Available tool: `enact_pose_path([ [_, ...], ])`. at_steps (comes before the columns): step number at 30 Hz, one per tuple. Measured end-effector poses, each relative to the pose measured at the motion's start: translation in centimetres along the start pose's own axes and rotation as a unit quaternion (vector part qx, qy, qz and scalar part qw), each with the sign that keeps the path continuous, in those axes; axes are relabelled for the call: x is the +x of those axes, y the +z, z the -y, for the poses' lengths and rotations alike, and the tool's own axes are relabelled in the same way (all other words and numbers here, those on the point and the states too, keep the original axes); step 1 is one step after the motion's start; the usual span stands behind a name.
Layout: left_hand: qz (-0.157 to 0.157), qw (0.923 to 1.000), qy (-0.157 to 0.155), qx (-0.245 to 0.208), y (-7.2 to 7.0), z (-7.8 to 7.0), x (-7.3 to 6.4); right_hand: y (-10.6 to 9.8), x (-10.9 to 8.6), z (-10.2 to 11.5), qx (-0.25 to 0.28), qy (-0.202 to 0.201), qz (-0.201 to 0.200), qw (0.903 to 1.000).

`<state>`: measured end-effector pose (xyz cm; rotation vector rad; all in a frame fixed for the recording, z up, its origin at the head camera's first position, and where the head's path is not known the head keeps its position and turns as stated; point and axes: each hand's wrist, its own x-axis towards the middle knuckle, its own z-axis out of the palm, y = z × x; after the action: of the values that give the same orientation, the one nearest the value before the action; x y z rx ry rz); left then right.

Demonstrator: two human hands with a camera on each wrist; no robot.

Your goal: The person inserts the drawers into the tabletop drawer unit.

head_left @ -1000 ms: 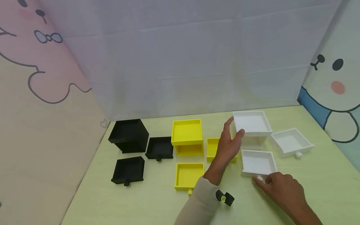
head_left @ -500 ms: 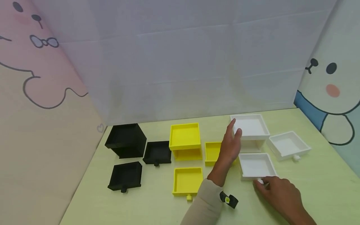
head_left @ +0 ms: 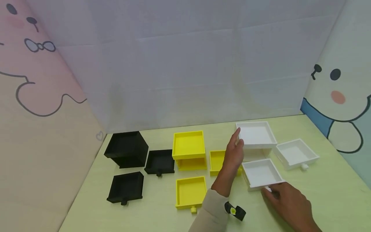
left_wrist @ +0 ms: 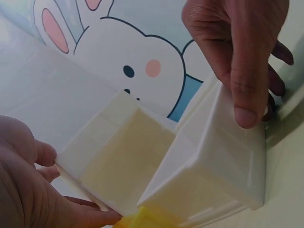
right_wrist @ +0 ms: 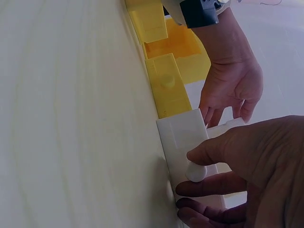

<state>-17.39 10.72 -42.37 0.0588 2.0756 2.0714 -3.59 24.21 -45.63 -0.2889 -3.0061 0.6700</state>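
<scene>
In the head view my right hand (head_left: 285,201) is at the front of a white drawer (head_left: 262,172). Thumb and fingers pinch its round white knob (right_wrist: 196,172), plain in the right wrist view. The drawer's back edge is close to the lower opening of the white cabinet (head_left: 256,133), and it sits slightly askew. Extended fingers of my left hand (head_left: 234,156) touch the cabinet's left side; in the left wrist view they lie along its edge (left_wrist: 118,142). A second white drawer (head_left: 296,153) lies right of the cabinet.
A yellow cabinet (head_left: 188,145) stands mid-table with yellow drawers in front (head_left: 191,191) and beside it (head_left: 215,162), the latter partly behind my left hand. Further left are a black cabinet (head_left: 127,148) and black drawers (head_left: 160,161). A pale curtain (head_left: 174,64) hangs behind.
My right hand has moved the white drawer a little toward the cabinet, and the drawer has turned slightly. My left hand stays at the cabinet. The whole head view has shifted.
</scene>
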Motion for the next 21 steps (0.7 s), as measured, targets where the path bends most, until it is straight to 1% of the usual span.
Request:
enact_pose_path([
  [4,0.012,0.9988,-0.027,-0.039,-0.6,-0.5,0.0,0.2,-0.1,0.0,0.012,-0.014,-0.024,0.9995],
  [6,0.014,0.9984,-0.036,-0.042,-0.8,-0.6,0.0,0.3,-0.2,0.1,0.018,-0.018,-0.039,0.9989],
  [10,0.013,0.9981,-0.047,-0.037,-0.9,-0.5,0.0,0.6,-0.1,0.1,0.024,-0.015,-0.038,0.9989],
  [13,0.010,0.9981,-0.050,-0.036,-0.9,-0.4,0.0,0.8,0.1,0.0,0.027,-0.022,-0.048,0.9983],
  [16,0.011,0.9982,-0.047,-0.034,-0.8,-0.3,0.1,1.2,0.4,-0.1,0.034,-0.039,-0.075,0.9958],
  [21,0.013,0.9982,-0.047,-0.034,-0.8,-0.2,0.3,1.9,0.6,-0.1,0.051,-0.066,-0.128,0.9883],
])
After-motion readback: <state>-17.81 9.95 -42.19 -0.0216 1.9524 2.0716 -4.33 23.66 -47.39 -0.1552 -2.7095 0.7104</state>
